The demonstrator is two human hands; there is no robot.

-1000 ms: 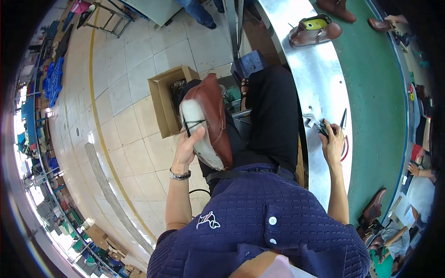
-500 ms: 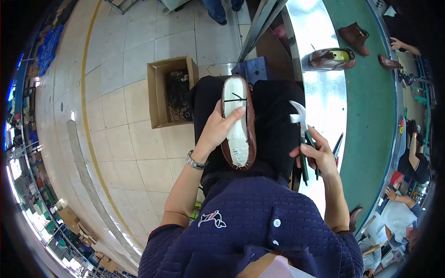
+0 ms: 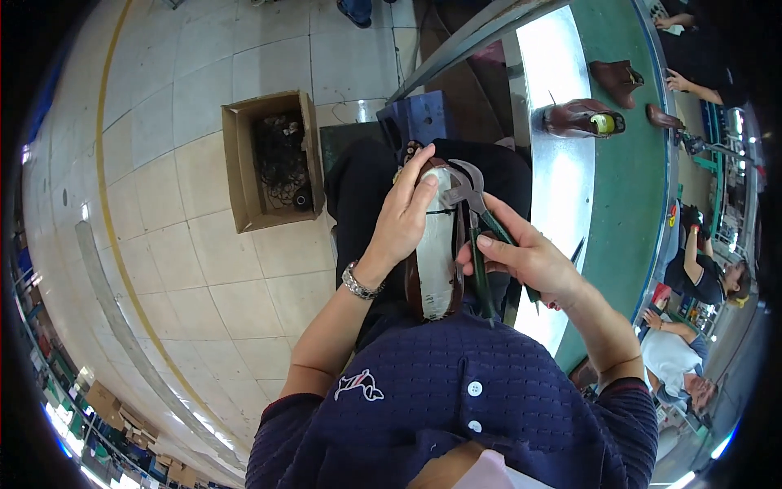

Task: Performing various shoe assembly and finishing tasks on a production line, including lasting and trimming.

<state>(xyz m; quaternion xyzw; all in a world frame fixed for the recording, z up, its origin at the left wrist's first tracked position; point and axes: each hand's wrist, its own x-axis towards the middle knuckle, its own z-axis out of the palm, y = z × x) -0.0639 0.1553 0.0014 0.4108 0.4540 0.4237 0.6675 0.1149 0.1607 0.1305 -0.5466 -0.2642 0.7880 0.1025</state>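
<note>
A brown leather shoe (image 3: 435, 265) lies bottom up on my lap, its long white underside facing me. A dark cord (image 3: 442, 212) crosses it near the far end. My left hand (image 3: 401, 213) grips that end from the left, fingers pointing forward and thumb on the white underside. In my right hand (image 3: 528, 254) is a pair of pincers (image 3: 468, 192) with a curved metal head and dark green handles, the handles somewhat spread. The pincers' head overlaps the shoe's far right edge; whether the jaws bite on anything is unclear.
Left of my knees an open cardboard box (image 3: 230, 175) holds a dark tangle. A blue block (image 3: 425, 118) stands beyond my knees. Along my right runs a shiny metal ledge (image 3: 547, 57) beside a green work surface (image 3: 623, 175), with brown shoes (image 3: 570, 120) on them. Other people sit across it.
My right hand has brought the pincers leftward from beside my thigh to the shoe. My left hand has slid from the shoe's middle to its far end. The view has shifted slightly.
</note>
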